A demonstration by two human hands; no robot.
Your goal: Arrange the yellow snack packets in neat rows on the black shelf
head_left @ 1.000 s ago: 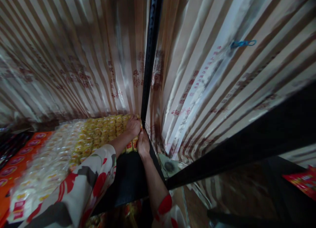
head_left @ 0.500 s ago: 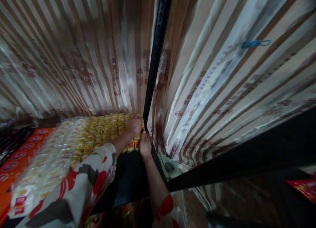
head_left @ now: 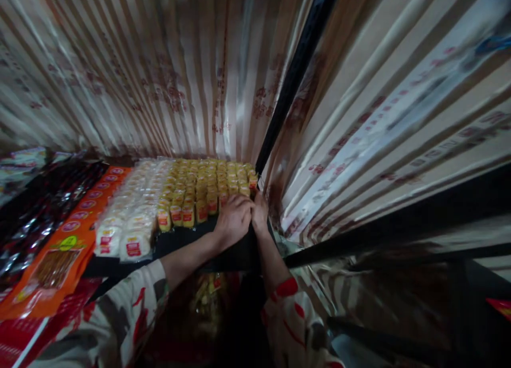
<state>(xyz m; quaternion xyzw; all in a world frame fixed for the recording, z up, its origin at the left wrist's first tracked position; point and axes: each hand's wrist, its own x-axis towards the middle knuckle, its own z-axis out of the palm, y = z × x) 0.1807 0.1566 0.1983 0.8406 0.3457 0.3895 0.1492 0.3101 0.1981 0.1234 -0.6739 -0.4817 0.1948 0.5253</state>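
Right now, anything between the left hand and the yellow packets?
Nothing visible. The left hand overlaps the near edge of the yellow packets in view; contact is unclear. The right hand is beside it, and the black post rises beyond, not between.

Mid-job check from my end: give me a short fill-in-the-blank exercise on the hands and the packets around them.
1. The white packets lie between the yellow packets and the ____ packaging.
2. The left hand and right hand are nearest to packets coloured ____.
3. In the picture, those hands are toward the ____ end of the rows.
4. Besides grey, the pale sleeves show patches of ____.

Missing words: orange; yellow; right; red.
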